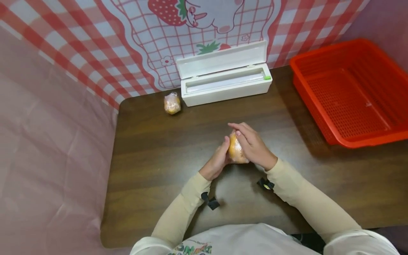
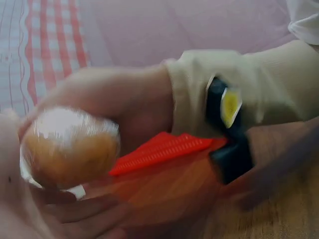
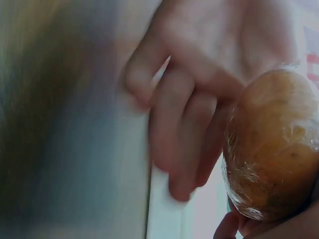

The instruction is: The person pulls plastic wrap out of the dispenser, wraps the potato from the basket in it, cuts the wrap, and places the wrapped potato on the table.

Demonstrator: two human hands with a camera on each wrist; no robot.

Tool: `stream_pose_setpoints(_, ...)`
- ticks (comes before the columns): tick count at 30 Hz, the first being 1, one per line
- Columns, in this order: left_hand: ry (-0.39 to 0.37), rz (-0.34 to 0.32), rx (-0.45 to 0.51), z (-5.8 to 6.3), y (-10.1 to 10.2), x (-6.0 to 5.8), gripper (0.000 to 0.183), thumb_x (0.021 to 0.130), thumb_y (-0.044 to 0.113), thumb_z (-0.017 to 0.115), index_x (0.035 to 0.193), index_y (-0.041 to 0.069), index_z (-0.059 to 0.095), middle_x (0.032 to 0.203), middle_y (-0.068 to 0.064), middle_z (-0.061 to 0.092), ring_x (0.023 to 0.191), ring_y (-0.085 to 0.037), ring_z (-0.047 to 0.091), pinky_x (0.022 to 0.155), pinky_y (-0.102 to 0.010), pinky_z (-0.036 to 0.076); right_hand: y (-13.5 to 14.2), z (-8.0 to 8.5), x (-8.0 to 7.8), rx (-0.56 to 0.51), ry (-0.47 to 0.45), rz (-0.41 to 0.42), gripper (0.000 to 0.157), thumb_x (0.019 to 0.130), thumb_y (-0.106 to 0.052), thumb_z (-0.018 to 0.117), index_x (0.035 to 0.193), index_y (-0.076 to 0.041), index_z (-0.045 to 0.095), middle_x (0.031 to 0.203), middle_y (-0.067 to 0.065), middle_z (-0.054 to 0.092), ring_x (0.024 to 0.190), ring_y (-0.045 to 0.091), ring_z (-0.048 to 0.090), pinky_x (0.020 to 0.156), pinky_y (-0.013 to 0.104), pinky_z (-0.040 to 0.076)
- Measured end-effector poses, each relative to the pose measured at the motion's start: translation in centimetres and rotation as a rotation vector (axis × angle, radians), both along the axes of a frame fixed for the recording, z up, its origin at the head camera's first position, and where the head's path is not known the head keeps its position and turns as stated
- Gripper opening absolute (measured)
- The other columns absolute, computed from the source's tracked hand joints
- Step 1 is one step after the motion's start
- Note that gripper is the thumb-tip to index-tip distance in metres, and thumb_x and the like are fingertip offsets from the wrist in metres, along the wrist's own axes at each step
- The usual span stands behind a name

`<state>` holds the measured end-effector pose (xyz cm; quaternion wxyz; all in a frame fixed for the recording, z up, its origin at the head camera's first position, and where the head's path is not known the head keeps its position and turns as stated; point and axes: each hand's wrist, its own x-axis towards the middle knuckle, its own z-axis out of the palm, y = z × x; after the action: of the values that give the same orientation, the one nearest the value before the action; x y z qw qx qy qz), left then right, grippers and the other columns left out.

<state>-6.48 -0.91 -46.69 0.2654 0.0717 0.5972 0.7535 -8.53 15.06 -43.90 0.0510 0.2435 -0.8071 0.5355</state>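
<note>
A rounded yellow-brown piece of produce wrapped in clear film is between the two hands, above the middle of the table. My left hand holds it from the left, thumb against its side; most of the left fingers are hidden beneath. My right hand lies over its top and right side with fingers stretched out. In the left wrist view the wrapped produce looks shiny and blurred under the right hand. Close up in the right wrist view, the film on the produce is wrinkled.
A second wrapped piece sits at the table's back left. Next to it stands a long white box, lid raised, with a roll of film inside. A red plastic basket occupies the right side. Checked cloth hangs behind.
</note>
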Motion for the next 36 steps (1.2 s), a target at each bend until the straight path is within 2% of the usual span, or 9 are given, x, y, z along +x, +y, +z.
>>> stream_pose_setpoints(5,0.077,0.088,-0.016,0.3,-0.8,0.1,0.045,0.106,0.026,0.053,0.135,-0.009,0.053,0.111,-0.012,0.067,0.089,-0.011,0.066,0.078,-0.026,0.054,-0.5,-0.1,-0.5,0.09,0.111,-0.043,0.037,0.107,-0.006,0.044,0.141,0.001,0.054,0.105,0.01,0.062,0.093,0.022,0.057,0.078,0.037,0.041)
stream_pose_setpoints(9,0.064,0.164,0.011,0.1,-1.0,-0.2,0.044,0.099,0.017,0.063,0.136,-0.006,0.055,0.113,-0.011,0.069,0.092,-0.012,0.067,0.076,-0.024,0.054,-0.6,-0.3,-0.5,0.144,0.059,-0.025,0.04,0.108,-0.013,0.042,0.146,-0.001,0.049,0.109,0.011,0.06,0.098,0.024,0.056,0.078,0.041,0.037)
stream_pose_setpoints(12,0.045,0.198,-0.006,0.2,-1.3,-0.5,0.046,0.098,0.017,0.064,0.136,-0.006,0.054,0.115,-0.015,0.067,0.092,-0.013,0.066,0.076,-0.023,0.054,-0.5,-0.5,-0.6,0.086,-0.04,-0.024,0.043,0.109,-0.014,0.039,0.15,-0.001,0.044,0.122,0.016,0.055,0.111,0.029,0.054,0.093,0.047,0.04)
stream_pose_setpoints(16,0.022,0.262,-0.032,0.6,-2.4,-1.2,0.048,0.097,0.017,0.063,0.135,-0.008,0.054,0.11,-0.012,0.065,0.089,-0.013,0.064,0.074,-0.024,0.054,0.0,-0.8,-0.9,-0.033,-0.128,-0.115,0.042,0.109,-0.012,0.04,0.148,0.002,0.044,0.135,0.023,0.046,0.123,0.034,0.047,0.104,0.048,0.037)
stream_pose_setpoints(22,0.026,0.42,-0.046,1.4,-6.4,-2.7,0.043,0.097,0.013,0.061,0.131,-0.012,0.055,0.096,-0.009,0.065,0.079,-0.013,0.064,0.071,-0.024,0.055,1.5,-1.6,-0.8,-0.142,-0.167,-0.288,0.035,0.106,-0.004,0.043,0.137,0.008,0.054,0.127,0.026,0.051,0.108,0.024,0.054,0.09,0.022,0.04)
stream_pose_setpoints(26,0.053,0.516,-0.103,2.0,-9.6,-4.1,0.042,0.098,0.012,0.06,0.131,-0.012,0.056,0.093,-0.006,0.062,0.075,-0.009,0.06,0.067,-0.021,0.051,1.6,0.2,0.4,-0.215,-0.133,-0.364,0.03,0.103,0.003,0.043,0.127,0.016,0.057,0.12,0.03,0.052,0.1,0.01,0.057,0.084,0.016,0.041)
stream_pose_setpoints(30,0.077,0.583,-0.158,2.7,-12.2,-5.3,0.043,0.098,0.013,0.06,0.136,-0.007,0.056,0.099,-0.009,0.061,0.075,-0.009,0.059,0.067,-0.021,0.052,2.1,-0.2,0.5,-0.206,-0.124,-0.394,0.028,0.102,0.002,0.046,0.124,0.015,0.059,0.116,0.027,0.054,0.095,0.0,0.055,0.081,0.016,0.041)
stream_pose_setpoints(34,0.102,0.629,-0.176,3.2,-14.3,-6.4,0.048,0.099,0.014,0.06,0.142,-0.005,0.05,0.116,-0.018,0.062,0.08,-0.012,0.064,0.068,-0.024,0.056,3.0,-2.5,-0.4,-0.105,-0.186,-0.408,0.028,0.102,-0.004,0.052,0.124,0.008,0.063,0.117,0.023,0.054,0.096,0.013,0.056,0.081,0.023,0.041)
stream_pose_setpoints(36,0.109,0.656,-0.183,3.4,-15.3,-7.0,0.049,0.099,0.014,0.06,0.143,-0.005,0.048,0.118,-0.021,0.061,0.079,-0.014,0.064,0.067,-0.024,0.056,3.1,-2.6,-0.4,-0.027,-0.227,-0.393,0.027,0.1,-0.004,0.054,0.122,0.008,0.064,0.118,0.024,0.053,0.1,0.024,0.057,0.085,0.029,0.041)
